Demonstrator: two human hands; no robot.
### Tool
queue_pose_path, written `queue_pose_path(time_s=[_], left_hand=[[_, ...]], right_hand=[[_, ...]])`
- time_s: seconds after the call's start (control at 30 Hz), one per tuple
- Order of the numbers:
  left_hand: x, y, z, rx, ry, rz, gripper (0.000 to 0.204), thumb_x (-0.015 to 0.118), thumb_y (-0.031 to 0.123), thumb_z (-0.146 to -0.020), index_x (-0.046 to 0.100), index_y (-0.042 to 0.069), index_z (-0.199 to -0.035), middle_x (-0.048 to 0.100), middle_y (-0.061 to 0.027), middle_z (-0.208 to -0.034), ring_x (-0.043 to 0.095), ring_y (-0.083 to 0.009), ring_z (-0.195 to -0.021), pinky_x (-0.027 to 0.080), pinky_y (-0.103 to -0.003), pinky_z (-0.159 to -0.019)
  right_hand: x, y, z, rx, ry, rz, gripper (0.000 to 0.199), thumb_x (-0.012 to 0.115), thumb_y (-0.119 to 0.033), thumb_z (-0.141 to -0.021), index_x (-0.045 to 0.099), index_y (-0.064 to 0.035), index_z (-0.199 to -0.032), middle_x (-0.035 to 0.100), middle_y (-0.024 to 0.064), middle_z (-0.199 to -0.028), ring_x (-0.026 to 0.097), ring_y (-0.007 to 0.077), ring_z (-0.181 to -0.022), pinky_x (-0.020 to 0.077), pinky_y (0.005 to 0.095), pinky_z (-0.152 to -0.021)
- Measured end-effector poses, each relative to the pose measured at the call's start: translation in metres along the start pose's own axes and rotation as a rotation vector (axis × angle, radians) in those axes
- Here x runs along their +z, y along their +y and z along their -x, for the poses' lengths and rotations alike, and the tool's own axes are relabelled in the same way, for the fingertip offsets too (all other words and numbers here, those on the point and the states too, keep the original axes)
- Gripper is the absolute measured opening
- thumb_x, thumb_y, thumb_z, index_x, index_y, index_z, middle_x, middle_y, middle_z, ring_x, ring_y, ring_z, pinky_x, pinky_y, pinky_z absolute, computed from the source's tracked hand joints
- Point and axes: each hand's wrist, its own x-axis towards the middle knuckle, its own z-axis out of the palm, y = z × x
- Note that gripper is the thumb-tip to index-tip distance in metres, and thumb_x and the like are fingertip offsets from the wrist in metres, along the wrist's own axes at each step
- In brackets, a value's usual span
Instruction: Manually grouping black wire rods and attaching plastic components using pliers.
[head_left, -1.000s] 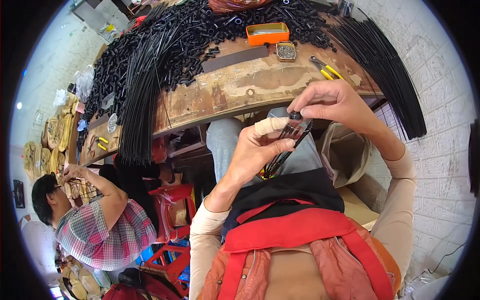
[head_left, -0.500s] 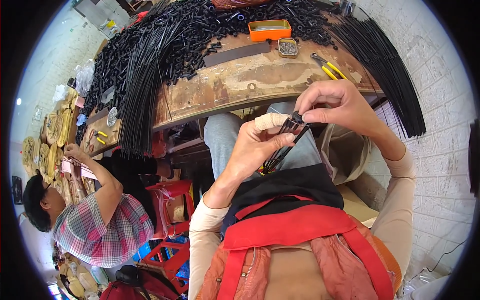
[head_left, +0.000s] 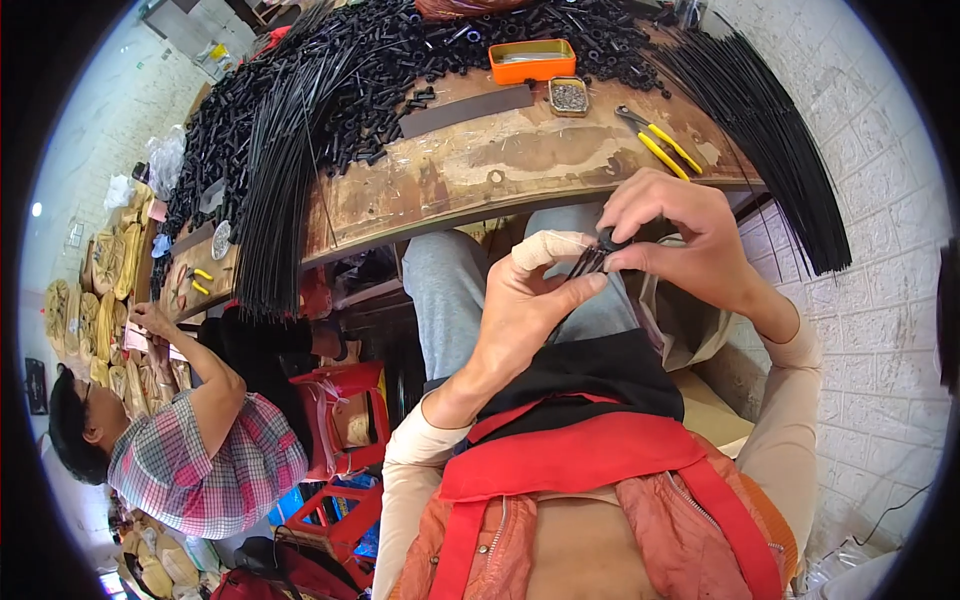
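Over my lap, my left hand [head_left: 525, 310] is closed round a small bundle of thin black rods [head_left: 588, 263] that look like umbrella ribs. Its index finger is wrapped in beige tape, and the thumb presses against the rods from below. At their upper end sits a round black plastic fitting [head_left: 613, 239], like a ring with a hole. My right hand [head_left: 685, 228] pinches this fitting between thumb and fingers, touching the tips of the rods. How the rods join the fitting is too small to tell, and my left hand covers most of their length.
On the wooden table [head_left: 450, 180] lie yellow-handled pliers [head_left: 660, 145], an orange tin [head_left: 532, 66], a dish of small metal bits [head_left: 569, 97] and a dark flat strip [head_left: 467, 111]. Behind are heaped black tubular parts [head_left: 215, 150]. Rod bundles [head_left: 278, 200] overhang the edge. A co-worker [head_left: 205, 455] sits left.
The fitting has turned so that its ring shape shows at the rod ends. The rods' lower part, seen below my left hand before, is now mostly hidden behind it.
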Motion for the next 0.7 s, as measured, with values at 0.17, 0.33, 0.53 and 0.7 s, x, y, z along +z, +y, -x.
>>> queue_pose_path(time_s=[0.17, 0.33, 0.53, 0.7], left_hand=[[0.004, 0.002, -0.006, 0.006, 0.017, -0.054, 0.019, 0.068, -0.006, -0.083, 0.068, 0.0, -0.101, 0.063, -0.0034, -0.096, 0.06, -0.0092, -0.091, 0.05, -0.023, -0.08], [0.008, 0.002, -0.014, -0.053, -0.093, -0.012, 0.013, 0.069, -0.004, -0.083, 0.07, 0.0, -0.095, 0.064, -0.0027, -0.089, 0.062, -0.0104, -0.082, 0.051, -0.024, -0.077], [0.006, -0.003, -0.03, -0.242, -0.257, 0.179, 0.01, 0.071, 0.002, -0.084, 0.07, 0.001, -0.093, 0.066, -0.0045, -0.086, 0.063, -0.0128, -0.079, 0.052, -0.027, -0.074], [0.007, -0.008, -0.036, -0.316, -0.269, 0.304, 0.012, 0.072, 0.005, -0.084, 0.068, 0.001, -0.094, 0.067, -0.006, -0.084, 0.063, -0.0135, -0.076, 0.053, -0.028, -0.071]], right_hand=[[-0.007, 0.002, 0.009, -0.009, 0.064, 0.009, 0.024, 0.081, 0.002, -0.066, 0.063, -0.0035, -0.081, 0.067, 0.0093, -0.086, 0.062, 0.0216, -0.086, 0.0479, 0.0318, -0.078], [-0.017, 0.013, 0.018, -0.032, 0.056, -0.214, 0.024, 0.081, 0.004, -0.065, 0.065, -0.0036, -0.081, 0.069, 0.0096, -0.089, 0.062, 0.0227, -0.09, 0.0489, 0.0328, -0.079], [-0.013, 0.037, 0.024, -0.11, 0.048, -0.463, 0.023, 0.082, -0.001, -0.066, 0.069, -0.0034, -0.084, 0.071, 0.0123, -0.093, 0.062, 0.0263, -0.098, 0.0502, 0.0351, -0.083], [-0.001, 0.052, 0.029, -0.208, 0.108, -0.585, 0.023, 0.082, -0.009, -0.068, 0.07, -0.0035, -0.087, 0.072, 0.0125, -0.095, 0.061, 0.0282, -0.099, 0.0499, 0.0373, -0.084]])
